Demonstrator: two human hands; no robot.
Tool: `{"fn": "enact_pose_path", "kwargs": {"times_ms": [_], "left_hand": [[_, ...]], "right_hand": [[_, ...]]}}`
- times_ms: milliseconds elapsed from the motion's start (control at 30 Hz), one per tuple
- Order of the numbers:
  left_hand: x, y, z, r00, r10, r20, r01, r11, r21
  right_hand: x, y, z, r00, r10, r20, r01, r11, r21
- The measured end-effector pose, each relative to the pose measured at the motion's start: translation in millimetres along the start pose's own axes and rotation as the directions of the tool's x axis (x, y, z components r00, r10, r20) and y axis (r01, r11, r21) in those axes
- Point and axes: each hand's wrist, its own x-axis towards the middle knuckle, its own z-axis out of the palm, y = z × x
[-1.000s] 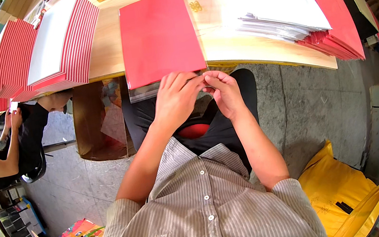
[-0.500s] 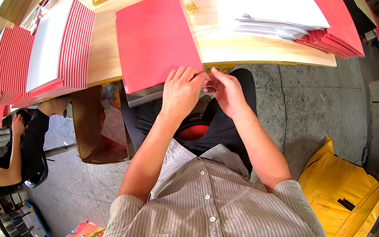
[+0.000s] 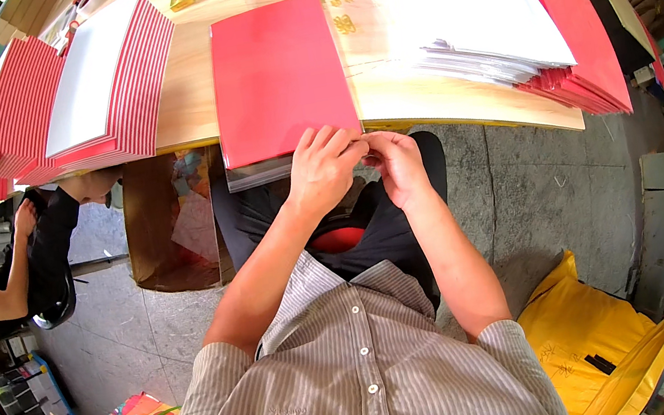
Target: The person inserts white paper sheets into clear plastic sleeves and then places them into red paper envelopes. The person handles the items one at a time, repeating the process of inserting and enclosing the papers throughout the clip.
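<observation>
While one red card [image 3: 282, 81] lies flat on the table [image 3: 189, 100], the left hand [image 3: 325, 172] and right hand [image 3: 397, 164] meet at its near right corner.
In the head view, fingers are bent, tips close together; whether they pinch something, I cannot tell. The card lies before the person, probably for easy reach. One clear plastic strip [image 3: 257, 174] shows past its near edge; two striped stacks [image 3: 107, 78] stand at left.
</observation>
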Motion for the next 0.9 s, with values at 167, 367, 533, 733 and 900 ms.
{"fn": "enact_pose_path", "kwargs": {"times_ms": [167,367,533,733,900], "left_hand": [[-7,2,-13,0.997,0.05,-0.052,-0.053,0.997,-0.049],[-78,-21,-79,0.944,-0.181,0.277,0.297,0.83,-0.472],[-221,-91,-149,0.597,-0.707,0.378,0.794,0.453,-0.407],[-396,-196,-145,0.275,-0.951,0.143,0.903,0.204,-0.378],[-439,-245,-126,0.114,-0.993,0.03,0.98,0.108,-0.167]], "right_hand": [[4,5,-2,0.999,-0.044,-0.012,0.043,0.998,-0.052],[4,-2,3,0.995,-0.065,-0.079,0.06,0.996,-0.065],[1,-6,1,0.994,-0.071,-0.082,0.069,0.997,-0.027],[7,-7,-4,0.999,-0.001,-0.037,0.001,1.0,0.002],[10,-9,-9,1.0,0.021,-0.017,-0.021,0.999,0.026]]}}
